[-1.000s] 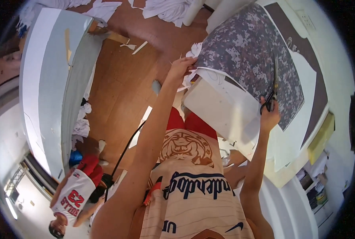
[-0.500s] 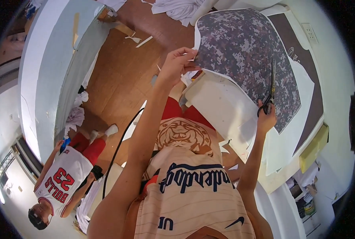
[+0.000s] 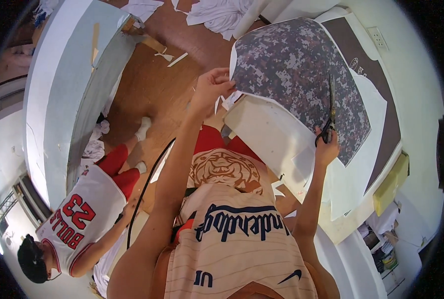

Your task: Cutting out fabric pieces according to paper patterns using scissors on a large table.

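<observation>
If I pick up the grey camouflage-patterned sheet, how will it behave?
The grey camouflage-patterned sheet will probably bend yet hold some shape, since its surface shows no sharp creases. It's likely light for its size, as the edge by the left hand looks thin.

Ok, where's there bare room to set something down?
On the cream tabletop, between the grey camouflage sheet and your red shorts; also brown wooden floor between the pale blue table and your left hand. Crowded around your right hand, which holds black-handled scissors over that sheet, white paper beneath.
</observation>
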Demonstrator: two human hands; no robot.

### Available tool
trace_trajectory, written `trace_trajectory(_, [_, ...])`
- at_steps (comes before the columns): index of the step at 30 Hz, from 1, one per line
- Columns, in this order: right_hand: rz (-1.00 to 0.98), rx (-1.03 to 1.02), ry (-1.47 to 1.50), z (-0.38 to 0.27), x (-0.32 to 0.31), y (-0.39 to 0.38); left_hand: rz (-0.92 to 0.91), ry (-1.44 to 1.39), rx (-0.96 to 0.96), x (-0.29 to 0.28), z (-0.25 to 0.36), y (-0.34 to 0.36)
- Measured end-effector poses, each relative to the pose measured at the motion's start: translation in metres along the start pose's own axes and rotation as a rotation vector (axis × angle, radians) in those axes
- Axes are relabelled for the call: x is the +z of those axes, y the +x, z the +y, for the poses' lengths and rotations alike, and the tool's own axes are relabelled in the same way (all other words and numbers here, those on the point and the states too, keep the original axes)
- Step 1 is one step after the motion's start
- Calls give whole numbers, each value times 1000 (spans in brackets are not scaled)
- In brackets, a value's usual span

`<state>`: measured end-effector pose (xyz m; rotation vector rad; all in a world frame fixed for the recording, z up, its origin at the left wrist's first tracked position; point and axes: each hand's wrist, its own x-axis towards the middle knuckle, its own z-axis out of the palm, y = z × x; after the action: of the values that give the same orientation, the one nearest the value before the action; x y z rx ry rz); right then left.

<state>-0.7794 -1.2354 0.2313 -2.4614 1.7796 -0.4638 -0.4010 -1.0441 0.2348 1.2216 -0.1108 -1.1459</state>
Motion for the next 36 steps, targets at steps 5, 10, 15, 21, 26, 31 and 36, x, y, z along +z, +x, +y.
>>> trace_trajectory(5, [32, 41, 38, 4, -24, 5, 10, 254, -23, 1, 10, -17])
trace_trajectory(10, [-126, 172, 32, 12, -41, -4, 9, 246, -85, 12, 9, -46])
trace_trajectory(15, [-172, 142, 48, 15, -49, -8, 1, 421, -76, 24, 23, -62])
trace_trajectory(21, [-166, 172, 57, 9, -42, -6, -108, 363, 0, 7, 16, -66])
trace_trajectory(26, [-107, 125, 63, 11, -36, 3, -261, 125, -70, 1, 30, -51])
trace_trajectory(31, [-112, 101, 39, 19, -32, 2, -294, 28, -78, 1, 29, -49])
trace_trajectory(36, [-123, 101, 24, 16, -34, 1, -286, 122, -70, -8, 25, -49])
